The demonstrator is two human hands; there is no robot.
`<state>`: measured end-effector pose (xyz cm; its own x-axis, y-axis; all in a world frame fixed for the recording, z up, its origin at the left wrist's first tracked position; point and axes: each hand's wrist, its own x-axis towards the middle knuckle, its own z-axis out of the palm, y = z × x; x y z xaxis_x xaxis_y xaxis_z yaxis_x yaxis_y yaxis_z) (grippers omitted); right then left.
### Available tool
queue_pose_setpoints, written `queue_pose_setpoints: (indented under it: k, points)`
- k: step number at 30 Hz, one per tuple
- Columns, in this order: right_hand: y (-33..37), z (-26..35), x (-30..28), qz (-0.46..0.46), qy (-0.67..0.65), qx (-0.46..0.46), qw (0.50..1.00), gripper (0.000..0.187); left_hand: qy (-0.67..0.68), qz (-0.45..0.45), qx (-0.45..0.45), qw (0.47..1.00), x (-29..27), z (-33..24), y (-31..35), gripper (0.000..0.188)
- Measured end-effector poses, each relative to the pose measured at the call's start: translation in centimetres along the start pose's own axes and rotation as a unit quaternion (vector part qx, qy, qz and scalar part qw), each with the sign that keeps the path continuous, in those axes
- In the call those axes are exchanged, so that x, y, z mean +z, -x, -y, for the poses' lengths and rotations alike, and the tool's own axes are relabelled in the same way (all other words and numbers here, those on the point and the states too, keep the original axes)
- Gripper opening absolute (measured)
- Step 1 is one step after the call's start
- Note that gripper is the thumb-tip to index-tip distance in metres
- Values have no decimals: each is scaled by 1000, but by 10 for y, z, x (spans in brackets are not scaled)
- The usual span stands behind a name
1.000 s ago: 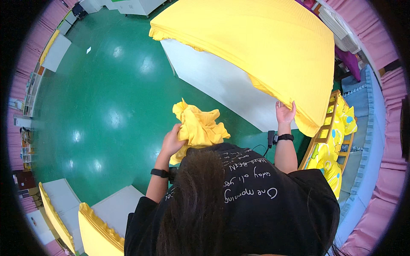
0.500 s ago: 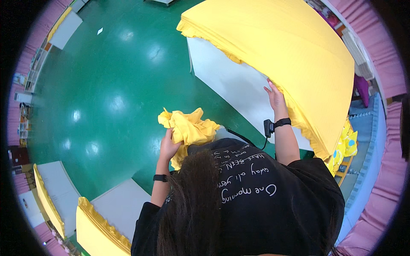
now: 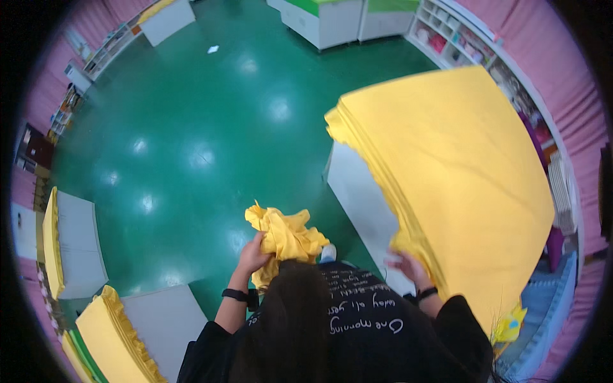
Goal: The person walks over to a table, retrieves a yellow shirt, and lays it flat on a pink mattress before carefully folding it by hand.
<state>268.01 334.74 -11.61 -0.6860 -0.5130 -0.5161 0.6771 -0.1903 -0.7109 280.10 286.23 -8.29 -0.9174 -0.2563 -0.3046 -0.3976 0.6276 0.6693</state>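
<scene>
While bunched upright, yellow cloth [image 3: 285, 237] gripped in left hand [image 3: 253, 255].
Right hand [image 3: 405, 266] open, fingers spread against yellow fabric stack [image 3: 453, 185] edge.

The crumpled cloth [image 3: 285, 237] is plain bright yellow, as is the big stack of sheets [image 3: 460, 179] covering the white bench [image 3: 364, 204]. The floor [image 3: 211, 115] is glossy green with pale light spots. The person's shirt [image 3: 357, 332] is black with white lettering; both wristbands are black. The curtains [image 3: 575, 83] are pink.
</scene>
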Motion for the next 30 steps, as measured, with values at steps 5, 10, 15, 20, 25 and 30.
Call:
queue_pose_setpoints:
  k: [5, 10, 15, 20, 25, 30]
  points:
    - [-17, -18, 10, -6, -140, 123, 982, 40, 5, -10, 42, 999, -20, -8, -59, 53]
    - [-82, -12, 27, 1, 73, 197, 978, 46, -22, 49, 54, 997, -53, 6, -125, 51]
    - [-177, -3, 38, -1, 275, 251, 928, 41, 16, 31, 56, 998, -99, 53, -197, 50]
    - [-322, 50, 135, -26, 365, 179, 913, 38, 14, -49, 69, 996, -187, 77, -275, 45]
    - [-479, 101, 211, 34, 364, 146, 919, 37, 47, -105, 97, 989, -271, 93, -323, 41]
    - [-593, 185, 304, 84, 471, -1, 878, 33, 44, -142, 115, 982, -331, 95, -391, 40]
